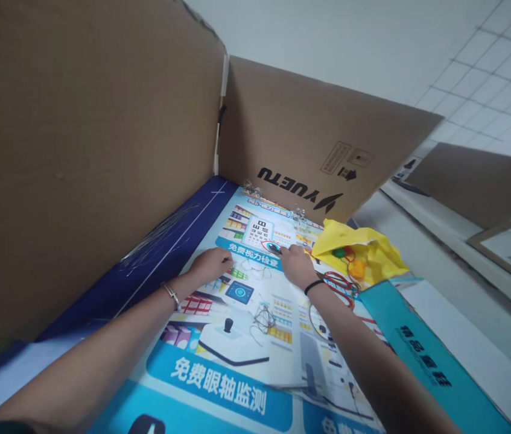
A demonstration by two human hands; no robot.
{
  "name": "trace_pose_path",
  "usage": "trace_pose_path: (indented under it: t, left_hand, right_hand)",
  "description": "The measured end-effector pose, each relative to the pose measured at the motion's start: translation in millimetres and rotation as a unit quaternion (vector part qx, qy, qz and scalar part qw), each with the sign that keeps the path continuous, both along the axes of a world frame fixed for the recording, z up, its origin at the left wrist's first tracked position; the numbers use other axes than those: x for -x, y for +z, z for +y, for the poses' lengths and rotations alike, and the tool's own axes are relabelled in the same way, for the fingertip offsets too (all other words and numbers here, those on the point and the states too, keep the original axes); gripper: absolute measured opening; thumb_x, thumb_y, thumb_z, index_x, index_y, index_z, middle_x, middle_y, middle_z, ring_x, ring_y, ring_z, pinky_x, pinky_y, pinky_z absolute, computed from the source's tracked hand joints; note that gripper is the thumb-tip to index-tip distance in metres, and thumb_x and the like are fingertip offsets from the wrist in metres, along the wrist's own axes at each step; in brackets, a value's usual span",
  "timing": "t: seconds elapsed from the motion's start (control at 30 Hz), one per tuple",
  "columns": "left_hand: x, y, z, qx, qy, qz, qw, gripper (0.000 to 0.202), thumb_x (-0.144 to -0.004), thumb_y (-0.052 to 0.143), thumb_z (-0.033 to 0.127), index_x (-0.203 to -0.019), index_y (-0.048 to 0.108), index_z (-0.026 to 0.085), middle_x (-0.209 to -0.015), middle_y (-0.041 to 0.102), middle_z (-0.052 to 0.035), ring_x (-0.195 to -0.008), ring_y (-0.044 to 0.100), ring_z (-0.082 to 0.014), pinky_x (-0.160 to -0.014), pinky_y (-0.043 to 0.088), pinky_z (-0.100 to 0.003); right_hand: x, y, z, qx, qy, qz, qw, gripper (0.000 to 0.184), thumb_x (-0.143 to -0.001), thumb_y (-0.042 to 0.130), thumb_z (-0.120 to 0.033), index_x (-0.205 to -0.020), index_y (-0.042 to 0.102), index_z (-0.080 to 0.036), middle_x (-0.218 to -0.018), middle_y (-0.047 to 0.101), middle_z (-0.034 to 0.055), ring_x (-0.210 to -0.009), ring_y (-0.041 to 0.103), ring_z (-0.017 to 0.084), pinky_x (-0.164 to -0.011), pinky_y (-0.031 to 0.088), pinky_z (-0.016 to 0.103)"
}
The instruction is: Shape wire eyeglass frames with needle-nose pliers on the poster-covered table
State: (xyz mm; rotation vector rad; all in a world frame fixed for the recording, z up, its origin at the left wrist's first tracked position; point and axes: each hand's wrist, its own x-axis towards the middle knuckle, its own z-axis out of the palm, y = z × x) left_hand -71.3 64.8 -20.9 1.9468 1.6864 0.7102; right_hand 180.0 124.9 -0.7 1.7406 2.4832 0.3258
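My left hand (pixel 213 264), fingers curled closed, hovers over or rests on the printed poster (pixel 232 325); what it pinches, if anything, is too small to tell. To its right my right hand (pixel 298 266) is closed too, its fingertips by the printed eye, their contents hidden. Between the hands, a thin bent wire (pixel 257 269) shows faintly. Nearer to me lies a tangle of thin wire (pixel 263 318). Beside my right wrist are loops of orange-red cord (pixel 339 282).
Tall cardboard panels (pixel 291 132) stand to the left and at the back. A yellow bag (pixel 364 247) holding coloured pieces and a teal box (pixel 431 355) lie at the right. Straight wires (pixel 160 235) lie along the left panel. Small wire clumps (pixel 299 218) sit by the back panel.
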Motion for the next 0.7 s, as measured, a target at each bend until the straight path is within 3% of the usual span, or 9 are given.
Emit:
trace_pose_path:
  t: [0.2,0.37,0.5,0.7]
  left_hand:
    - [0,1.8,-6,-0.008,0.01,0.065,0.998,0.009,-0.075,0.056,0.027,-0.078,0.061,0.021,-0.077,0.065,-0.0017,-0.07,0.058,-0.0171,-0.057,0.034,-0.025]
    - [3,5.4,-6,-0.029,-0.007,0.084,0.996,0.008,-0.076,0.055,0.025,-0.075,0.061,0.02,-0.079,0.064,-0.003,-0.073,0.058,-0.0178,-0.06,0.038,-0.025]
    - [5,10.3,-6,-0.054,-0.035,0.075,0.995,0.011,-0.078,0.053,0.022,-0.084,0.062,0.019,-0.087,0.063,-0.0026,-0.079,0.058,-0.016,-0.068,0.042,-0.025]
    - [3,9.0,-8,-0.1,-0.211,0.004,0.972,0.026,-0.074,0.061,0.017,-0.099,0.063,0.022,-0.111,0.061,-0.0024,-0.108,0.052,-0.0172,-0.093,0.038,-0.027]
  right_hand:
    - [-9,-10.6,13,0.005,-0.011,-0.02,1.0,0.036,-0.091,0.032,-0.026,-0.123,0.046,-0.019,-0.112,0.052,0.0147,-0.107,0.043,0.027,-0.084,0.032,0.041]
    - [-2,-1.4,9,0.0,0.008,-0.023,1.0,0.039,-0.087,0.041,-0.029,-0.125,0.045,-0.018,-0.119,0.049,0.0141,-0.11,0.041,0.028,-0.087,0.029,0.041]
    - [10,10.5,-7,0.001,0.039,-0.024,0.999,0.036,-0.086,0.044,-0.027,-0.121,0.049,-0.017,-0.122,0.049,0.0129,-0.11,0.041,0.027,-0.086,0.03,0.038]
    - [26,28.3,-62,0.02,0.094,-0.034,0.995,0.018,-0.087,0.046,-0.026,-0.098,0.059,-0.018,-0.102,0.058,0.0098,-0.098,0.048,0.023,-0.077,0.033,0.034]
